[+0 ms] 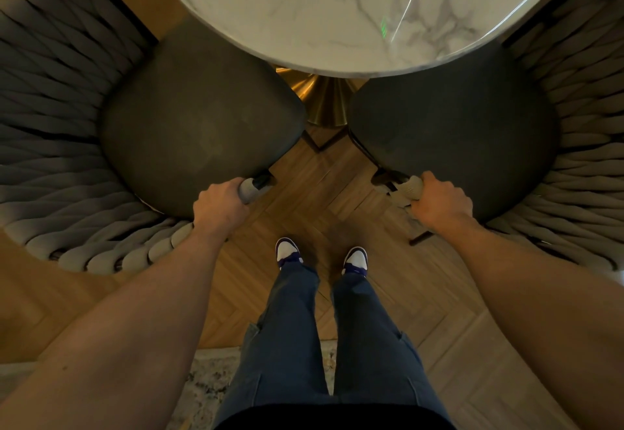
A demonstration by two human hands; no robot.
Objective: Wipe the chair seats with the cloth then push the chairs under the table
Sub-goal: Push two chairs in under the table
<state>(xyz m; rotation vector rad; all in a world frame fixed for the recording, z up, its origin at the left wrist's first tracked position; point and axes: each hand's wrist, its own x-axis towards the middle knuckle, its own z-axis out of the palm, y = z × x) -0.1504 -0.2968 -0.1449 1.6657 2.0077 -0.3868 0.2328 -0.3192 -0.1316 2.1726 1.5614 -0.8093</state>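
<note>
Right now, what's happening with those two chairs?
Left hand grips left chair; right hand grips right chair, cloth bunched under it. Seats partly under table. Nothing blocking.

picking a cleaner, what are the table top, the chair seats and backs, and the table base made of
Table top: looks like polished marble or a marble-look slab, white with grey veins and glare streaks. Seats: dark, matte, smooth upholstery, perhaps velvet or faux leather. Backs: thick woven grey fabric straps. Base: brushed gold-toned metal, fluted.
</note>
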